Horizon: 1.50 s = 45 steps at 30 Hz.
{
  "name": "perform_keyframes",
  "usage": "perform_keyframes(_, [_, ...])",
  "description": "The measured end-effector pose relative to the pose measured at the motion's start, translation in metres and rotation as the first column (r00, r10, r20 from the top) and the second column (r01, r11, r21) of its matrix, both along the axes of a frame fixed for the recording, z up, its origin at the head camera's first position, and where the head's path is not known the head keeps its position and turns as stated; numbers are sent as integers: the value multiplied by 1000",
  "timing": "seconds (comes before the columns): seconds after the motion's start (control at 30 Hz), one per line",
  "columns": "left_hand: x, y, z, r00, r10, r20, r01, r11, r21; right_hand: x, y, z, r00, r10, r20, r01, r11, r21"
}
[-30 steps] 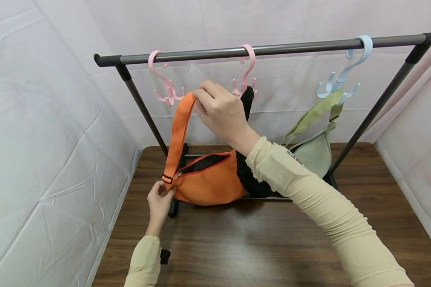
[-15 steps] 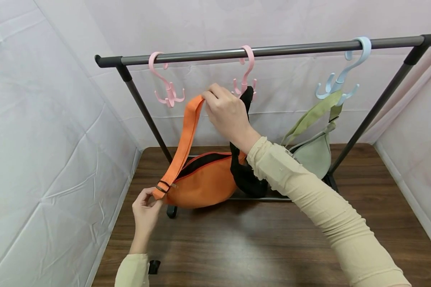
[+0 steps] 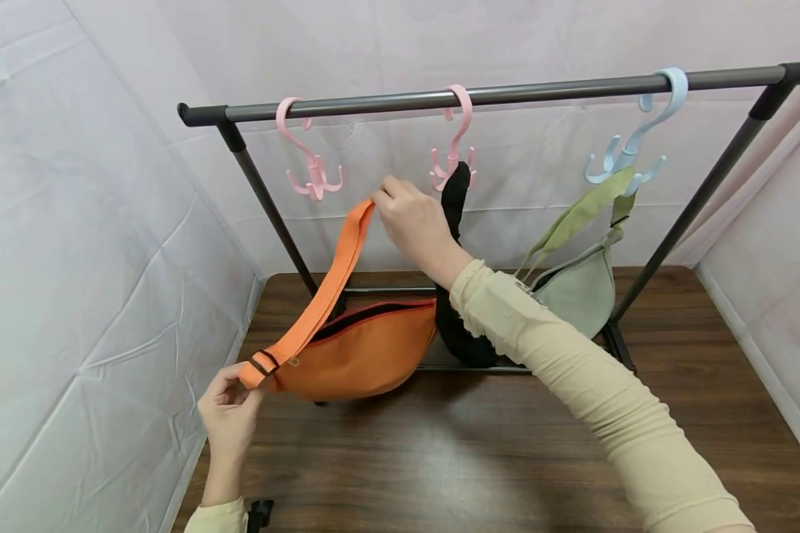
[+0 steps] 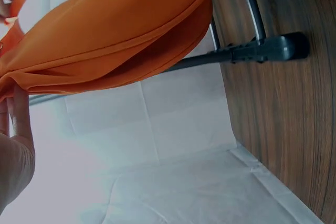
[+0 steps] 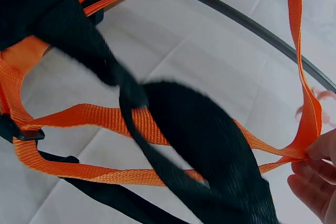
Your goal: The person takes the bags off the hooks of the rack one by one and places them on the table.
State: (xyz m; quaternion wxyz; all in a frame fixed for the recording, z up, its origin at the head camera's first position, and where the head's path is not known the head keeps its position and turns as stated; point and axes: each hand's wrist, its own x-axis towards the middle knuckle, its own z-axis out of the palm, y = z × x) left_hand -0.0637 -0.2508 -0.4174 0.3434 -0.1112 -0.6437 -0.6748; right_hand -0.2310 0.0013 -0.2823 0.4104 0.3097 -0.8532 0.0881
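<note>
An orange waist bag (image 3: 367,359) with its zip partly open hangs between both hands. My left hand (image 3: 230,418) pinches the bag's left end, beside the black strap buckle (image 3: 264,363); the left wrist view shows fingers under the orange fabric (image 4: 121,19). Higher up, my right hand (image 3: 416,226) pinches the orange strap (image 3: 336,274), gathered between thumb and fingers in the right wrist view (image 5: 315,166). Just behind the right hand, a black bag (image 3: 463,333) hangs by its strap from the middle pink hook hanger (image 3: 455,152).
A dark metal rail (image 3: 387,102) crosses above. At its left hangs a pink hook hanger (image 3: 313,166) with nothing on it. A blue hook hanger (image 3: 630,152) at the right carries a grey-green bag (image 3: 580,292). The rack stands on a brown wood surface (image 3: 453,451) between white sheets.
My left hand has moved left and toward me, drawing the orange bag's left end along and stretching its strap. My right hand has shifted right and sunk slightly, still pinching the strap.
</note>
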Motion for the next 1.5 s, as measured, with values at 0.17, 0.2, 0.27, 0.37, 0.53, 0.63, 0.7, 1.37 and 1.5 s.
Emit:
perform_keyframes(0.17, [1,-6,2,1000,19,18,-20,999,42,-1,-5,-9,997,-10,72,5,998,69])
perform_keyframes(0.2, [1,-6,3,1000,6,13,-6,998,55,-1,-5,-11,996,-11,88,5,997,74])
perform_keyframes(0.27, [1,-7,2,1000,-27,-5,28,996,87,-2,-6,-15,993,-9,113,1,997,74])
perform_keyframes(0.37, [1,-8,2,999,-39,-9,40,994,98,-3,-8,-20,988,-5,154,-7,997,78])
perform_keyframes(0.53, [2,-5,0,999,-16,46,13,998,66,1,-8,-28,973,14,232,-35,996,88])
perform_keyframes(0.63, [1,-3,-3,994,10,106,-16,999,50,7,-6,-34,963,62,263,-77,996,47])
perform_keyframes(0.7, [1,-2,-5,989,30,146,-38,998,46,13,-3,-38,957,106,269,-111,994,7])
perform_keyframes(1.37, [3,-16,13,990,132,52,-139,976,166,89,44,-145,753,445,485,-147,832,-535])
perform_keyframes(1.5, [4,-17,24,992,127,4,-123,958,258,98,46,-167,702,454,548,-91,821,-563])
